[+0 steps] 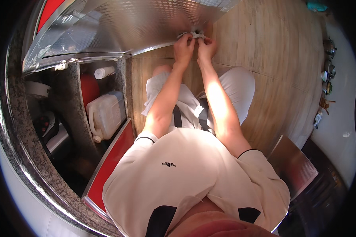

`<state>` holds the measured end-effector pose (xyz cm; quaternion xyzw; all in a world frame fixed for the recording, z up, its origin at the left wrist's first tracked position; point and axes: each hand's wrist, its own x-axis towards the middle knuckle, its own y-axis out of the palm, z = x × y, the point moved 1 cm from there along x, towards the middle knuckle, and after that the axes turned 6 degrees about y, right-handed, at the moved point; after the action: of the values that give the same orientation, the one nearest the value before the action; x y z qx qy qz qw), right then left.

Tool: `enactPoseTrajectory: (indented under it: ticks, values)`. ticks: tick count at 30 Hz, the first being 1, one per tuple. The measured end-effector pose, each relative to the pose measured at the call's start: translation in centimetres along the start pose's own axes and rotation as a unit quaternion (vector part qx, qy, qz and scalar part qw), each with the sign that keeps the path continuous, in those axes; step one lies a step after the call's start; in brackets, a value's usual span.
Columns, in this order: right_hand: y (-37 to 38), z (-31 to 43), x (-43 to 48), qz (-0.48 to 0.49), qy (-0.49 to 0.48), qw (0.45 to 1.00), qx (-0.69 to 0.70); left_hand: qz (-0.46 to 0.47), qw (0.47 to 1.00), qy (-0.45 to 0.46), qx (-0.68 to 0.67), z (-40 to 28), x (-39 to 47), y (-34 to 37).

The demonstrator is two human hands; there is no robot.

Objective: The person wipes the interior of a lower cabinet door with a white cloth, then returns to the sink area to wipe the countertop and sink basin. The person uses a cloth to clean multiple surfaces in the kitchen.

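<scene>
At the top centre, my left hand (183,49) and my right hand (206,49) are side by side, pinching a crumpled grey cloth (197,35) between thumbs and fingers. The cloth lies at the lower edge of a silvery, patterned metal door panel (130,26) that stands open on the left. My hands are in front of my knees, low over the wood-look floor (255,44). Part of the cloth is hidden by my fingers.
An open cabinet on the left holds a plastic jug (105,114), a white bottle (104,72) and a red object (89,90). A granite countertop (26,142) curves past it. A red panel (112,163) is beside me. Metal pots (330,47) stand at the far right.
</scene>
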<state>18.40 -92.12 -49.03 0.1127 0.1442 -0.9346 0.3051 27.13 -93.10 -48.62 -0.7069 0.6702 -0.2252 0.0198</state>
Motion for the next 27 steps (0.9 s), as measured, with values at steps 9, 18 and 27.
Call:
enactPoseTrajectory:
  ticks: [9,18,27]
  values:
    - [2.5,-8.6,0.2,0.145,0.229,0.960,0.065,0.002,0.990,-0.136,0.037,8.0,-3.3,0.0]
    - [3.6,-7.8,-3.5,0.183,0.092,0.973,-0.103,0.008,0.985,-0.164,0.044,10.5,-3.5,-1.3]
    - [9.3,-9.2,-10.4,0.447,0.086,0.878,-0.148,-0.174,0.957,-0.217,0.084,16.1,-5.1,-10.4]
